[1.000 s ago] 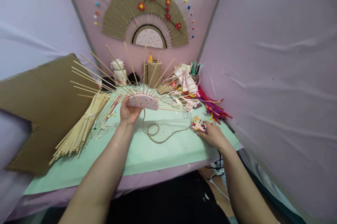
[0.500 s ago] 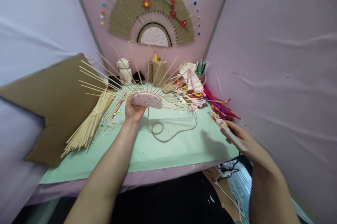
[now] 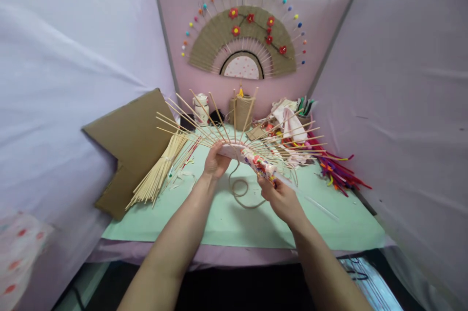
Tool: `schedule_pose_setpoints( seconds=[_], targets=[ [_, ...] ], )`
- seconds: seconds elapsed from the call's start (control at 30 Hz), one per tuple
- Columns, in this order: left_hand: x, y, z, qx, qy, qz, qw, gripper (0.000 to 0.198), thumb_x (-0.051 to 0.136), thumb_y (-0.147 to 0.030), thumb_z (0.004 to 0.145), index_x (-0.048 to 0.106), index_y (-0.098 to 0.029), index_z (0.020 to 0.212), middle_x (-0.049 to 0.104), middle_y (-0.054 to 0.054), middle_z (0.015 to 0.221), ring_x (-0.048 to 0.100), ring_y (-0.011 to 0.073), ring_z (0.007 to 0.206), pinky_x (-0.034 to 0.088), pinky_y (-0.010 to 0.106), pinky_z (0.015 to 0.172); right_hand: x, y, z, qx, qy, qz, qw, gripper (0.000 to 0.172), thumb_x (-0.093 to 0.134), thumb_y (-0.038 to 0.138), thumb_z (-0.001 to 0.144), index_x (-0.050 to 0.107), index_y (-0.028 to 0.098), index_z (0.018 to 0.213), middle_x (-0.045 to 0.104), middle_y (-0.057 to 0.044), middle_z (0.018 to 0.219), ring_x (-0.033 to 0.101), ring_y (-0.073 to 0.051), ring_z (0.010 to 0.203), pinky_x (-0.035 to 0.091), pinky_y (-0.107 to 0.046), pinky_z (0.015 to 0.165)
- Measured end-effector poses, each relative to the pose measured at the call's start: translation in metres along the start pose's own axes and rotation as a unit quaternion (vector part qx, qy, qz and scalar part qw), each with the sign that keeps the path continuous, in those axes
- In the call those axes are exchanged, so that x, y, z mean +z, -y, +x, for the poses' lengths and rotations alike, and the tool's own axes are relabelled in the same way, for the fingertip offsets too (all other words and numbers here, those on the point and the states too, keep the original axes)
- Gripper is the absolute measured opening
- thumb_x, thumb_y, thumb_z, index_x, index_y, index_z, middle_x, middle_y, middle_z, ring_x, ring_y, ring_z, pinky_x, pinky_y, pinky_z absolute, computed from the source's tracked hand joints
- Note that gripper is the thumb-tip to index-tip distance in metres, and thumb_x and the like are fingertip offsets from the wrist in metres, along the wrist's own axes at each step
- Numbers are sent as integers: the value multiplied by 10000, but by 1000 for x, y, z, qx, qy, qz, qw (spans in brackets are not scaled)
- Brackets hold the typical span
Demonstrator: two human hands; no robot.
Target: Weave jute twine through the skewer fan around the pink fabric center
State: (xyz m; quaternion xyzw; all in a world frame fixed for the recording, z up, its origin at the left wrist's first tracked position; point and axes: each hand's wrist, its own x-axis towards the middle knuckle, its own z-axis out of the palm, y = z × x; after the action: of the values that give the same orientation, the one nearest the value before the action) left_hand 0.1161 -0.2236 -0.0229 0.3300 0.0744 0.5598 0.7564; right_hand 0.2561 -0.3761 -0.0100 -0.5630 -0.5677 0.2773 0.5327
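- Head view: stick fan (image 3: 234, 118) spreads forward, its half-disc base (image 3: 227, 150) gripped at the left end by the left hand (image 3: 215, 161).
- Patterned glue gun (image 3: 258, 163), in the right hand's (image 3: 280, 197) grip, slants up-left over the base, contact unclear.

Glue gun (image 3: 260, 164) moved (leftward), now at half-disc (image 3: 228, 150)
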Motion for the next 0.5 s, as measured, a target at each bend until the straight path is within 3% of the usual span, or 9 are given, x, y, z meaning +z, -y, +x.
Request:
schedule_pose_setpoints(
  seconds=[0.27, 0.5],
  targets=[
    [-4, 3, -1, -10, 21, 19, 1000, 155, 720, -296, 717, 702, -149, 760, 729, 52, 779, 681, 200, 786, 491, 333, 785, 12, -18, 9, 64, 17, 70, 995, 482, 513, 665, 837, 538, 185, 877, 409, 57, 578, 377, -96, 484, 296, -235, 448],
    [-2, 4, -4, -8, 31, 8, 999, 158, 750, -283, 685, 706, -143, 742, 718, 41, 766, 661, 169, 743, 484, 306, 756, 19, -22, 8, 61, 18, 111, 992, 472, 536, 652, 832, 529, 184, 894, 391, 57, 611, 331, -90, 509, 293, -237, 455]
  ],
)
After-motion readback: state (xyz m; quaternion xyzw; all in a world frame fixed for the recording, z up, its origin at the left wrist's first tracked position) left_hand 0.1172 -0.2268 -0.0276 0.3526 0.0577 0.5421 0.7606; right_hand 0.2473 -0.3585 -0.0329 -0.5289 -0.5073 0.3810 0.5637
